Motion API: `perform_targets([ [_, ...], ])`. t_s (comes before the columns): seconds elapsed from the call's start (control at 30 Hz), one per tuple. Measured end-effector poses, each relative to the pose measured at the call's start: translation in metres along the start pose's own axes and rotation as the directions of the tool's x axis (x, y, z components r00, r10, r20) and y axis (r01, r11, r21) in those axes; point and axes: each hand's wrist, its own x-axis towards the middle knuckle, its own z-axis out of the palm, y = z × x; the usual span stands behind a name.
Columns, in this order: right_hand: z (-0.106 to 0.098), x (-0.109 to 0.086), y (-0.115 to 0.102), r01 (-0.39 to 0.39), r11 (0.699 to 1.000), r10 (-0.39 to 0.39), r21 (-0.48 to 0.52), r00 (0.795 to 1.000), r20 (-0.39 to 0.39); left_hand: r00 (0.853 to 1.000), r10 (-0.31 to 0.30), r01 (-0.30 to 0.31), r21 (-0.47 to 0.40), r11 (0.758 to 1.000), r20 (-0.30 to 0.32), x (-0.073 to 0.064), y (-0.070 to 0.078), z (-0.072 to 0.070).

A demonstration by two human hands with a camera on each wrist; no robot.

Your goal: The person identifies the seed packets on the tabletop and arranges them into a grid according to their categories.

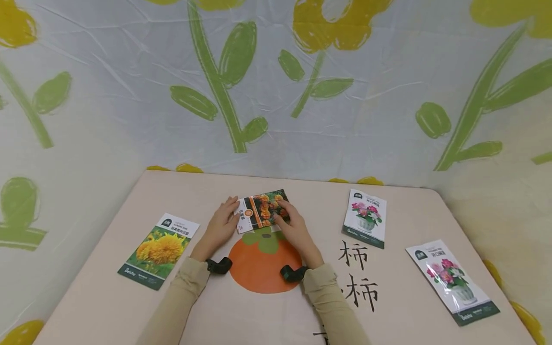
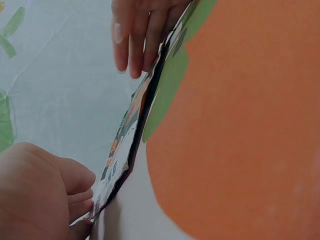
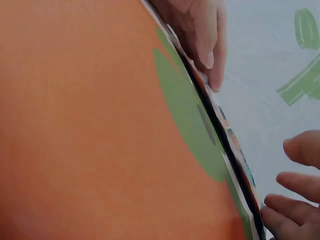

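The orange-flower packet [image 1: 260,211] is mid-frame, on the bench [image 1: 241,321], just above a printed fruit [image 1: 263,268]. The left hand [image 1: 222,220] rests straight fingers at its left end; the right hand [image 1: 295,227] lays loose, unclenched fingers over its right side, probably steadying it between them. A yellow-flower packet [image 1: 158,251] lies left, two pink-flower packets [image 1: 365,219] [image 1: 453,282] right, spaced likely so their faces show.

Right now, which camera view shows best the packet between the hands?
The head view: the packet faces it, mostly uncovered, so its printed side shows clearly. The left wrist view shows it nearly edge-on, with a foreshortened strip of print; the right wrist view shows mostly its thin, dark edge.
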Motion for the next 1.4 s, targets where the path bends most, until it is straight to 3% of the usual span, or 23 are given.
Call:
perform_targets([
  [0.27, 0.007, 0.001, 0.005, 0.09, 0.984, -0.089, -0.155, 0.996, 0.011, 1.0, 0.012, -0.012, 0.011, 1.0, -0.006, -0.002, -0.002, -0.001],
  [0.5, 0.008, 0.004, 0.006, 0.133, 0.95, -0.126, -0.284, 0.991, 0.042, 0.998, 0.06, -0.059, 0.039, 0.997, -0.02, -0.001, -0.005, 0.001],
  [0.93, 0.006, 0.0, 0.008, 0.16, 0.952, -0.164, -0.262, 0.986, 0.007, 0.995, 0.099, -0.1, 0.181, 0.978, 0.015, -0.001, 0.002, -0.001],
  [1.07, 0.007, 0.0, 0.008, 0.154, 0.945, -0.163, -0.287, 0.987, -0.006, 0.996, 0.083, -0.087, 0.199, 0.976, 0.027, -0.002, 0.005, -0.003],
  [1.23, 0.009, -0.001, 0.006, 0.105, 0.915, -0.159, -0.39, 0.981, -0.108, 0.998, 0.047, -0.057, 0.216, 0.975, 0.052, -0.003, 0.005, -0.004],
  [1.4, 0.009, -0.002, 0.003, 0.081, 0.878, -0.212, -0.473, 0.949, -0.232, 0.998, 0.042, -0.052, 0.216, 0.975, 0.048, -0.003, 0.005, -0.004],
])
